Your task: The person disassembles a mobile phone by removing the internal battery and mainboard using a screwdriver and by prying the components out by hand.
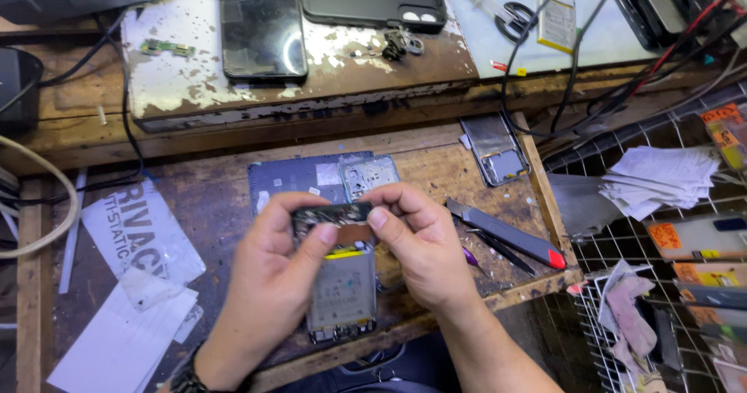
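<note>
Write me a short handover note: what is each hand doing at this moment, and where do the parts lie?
Left hand: grips the opened grey phone body with the yellow-edged battery at its top left.
Right hand: pinches its top edge, thumb on the brown strip.
Nearby: grey utility knife with red tip to the right, silver back cover behind, black phone on the raised shelf.
Done: back is off. Left: cannot tell.

Worn wooden workbench [194, 206], raised paint-chipped shelf [179, 82], wire rack [622, 261] at right, bright even light
</note>
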